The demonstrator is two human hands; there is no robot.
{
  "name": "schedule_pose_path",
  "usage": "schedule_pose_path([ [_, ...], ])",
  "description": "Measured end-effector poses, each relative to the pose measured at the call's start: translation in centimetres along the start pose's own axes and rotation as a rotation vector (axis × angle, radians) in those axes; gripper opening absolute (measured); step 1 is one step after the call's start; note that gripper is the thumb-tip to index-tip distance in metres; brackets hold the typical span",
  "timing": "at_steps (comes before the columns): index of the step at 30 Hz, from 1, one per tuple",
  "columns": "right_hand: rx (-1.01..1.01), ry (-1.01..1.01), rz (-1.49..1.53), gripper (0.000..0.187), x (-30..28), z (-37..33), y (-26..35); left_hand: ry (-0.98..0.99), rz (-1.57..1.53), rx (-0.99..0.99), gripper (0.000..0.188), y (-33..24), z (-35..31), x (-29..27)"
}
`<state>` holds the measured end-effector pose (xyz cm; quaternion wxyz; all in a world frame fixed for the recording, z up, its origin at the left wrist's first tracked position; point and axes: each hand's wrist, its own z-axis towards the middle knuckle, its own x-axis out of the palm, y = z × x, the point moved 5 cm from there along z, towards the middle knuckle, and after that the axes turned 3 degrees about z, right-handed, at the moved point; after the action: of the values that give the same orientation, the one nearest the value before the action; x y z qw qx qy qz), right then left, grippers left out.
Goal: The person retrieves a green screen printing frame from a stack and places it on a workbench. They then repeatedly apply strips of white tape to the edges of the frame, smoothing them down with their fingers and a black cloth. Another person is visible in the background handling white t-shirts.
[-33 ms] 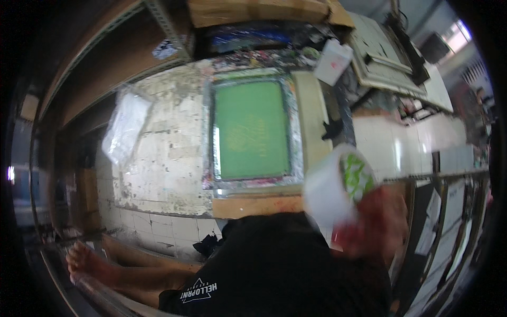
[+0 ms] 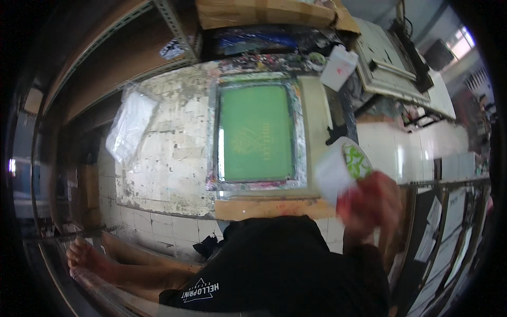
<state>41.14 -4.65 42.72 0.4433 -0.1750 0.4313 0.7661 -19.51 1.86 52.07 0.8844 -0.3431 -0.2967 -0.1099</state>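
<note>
My right hand (image 2: pixel 373 205), red-stained and blurred, grips a wide roll of whitish tape (image 2: pixel 331 174) with a green-and-white patterned core. The tape is off the table, near its right front corner. To its left, a screen printing frame (image 2: pixel 257 132) with green mesh and a faint yellowish design lies flat on the table. At the lower left, far from the frame, my left hand (image 2: pixel 87 260) has its fingers curled at the edge of a rack. What lies inside those fingers is hidden.
The worn white table (image 2: pixel 174 153) carries a clear plastic bag with white contents (image 2: pixel 131 124) at left. A white jug (image 2: pixel 338 68) stands at the back right. A cardboard box (image 2: pixel 264 14) lies behind. Metal shelving (image 2: pixel 177 31) borders the left; racks (image 2: pixel 449 222) stand at right.
My right hand and the tape roll have moved slightly away from my body, and the roll has tilted. The whole view has shifted a little. My left hand stays in place.
</note>
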Motion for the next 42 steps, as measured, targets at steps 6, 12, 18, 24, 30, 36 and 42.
schedule_pose_path([
  [6,0.093,-0.202,-0.271,0.016,8.3,-2.5,-13.2,-0.016,0.04,-0.052,0.031,-0.9,0.3,-5.0],
  [12,0.237,-0.102,-0.387,0.051,10.3,-10.9,-19.3,0.225,0.046,-0.143,0.024,2.2,-1.4,1.2],
  [18,0.276,-0.092,-0.553,0.061,10.1,-10.9,-17.0,0.312,-0.03,-0.143,0.023,2.9,-0.4,-0.3],
  [24,0.078,-0.298,0.813,0.064,3.4,1.5,0.4,0.129,0.066,-0.139,0.029,4.5,-0.3,2.2],
  [30,-0.385,-0.427,1.373,0.01,2.5,7.7,11.5,0.141,0.099,-0.206,0.033,6.9,-0.7,3.5],
  [36,-0.113,-0.176,1.18,0.011,4.1,6.2,6.5,-0.005,0.895,-0.095,0.016,11.8,-4.7,3.4],
  [42,0.853,-0.155,0.856,0.009,13.4,-3.4,-6.4,0.085,1.059,-0.868,0.012,26.3,-15.0,1.4],
])
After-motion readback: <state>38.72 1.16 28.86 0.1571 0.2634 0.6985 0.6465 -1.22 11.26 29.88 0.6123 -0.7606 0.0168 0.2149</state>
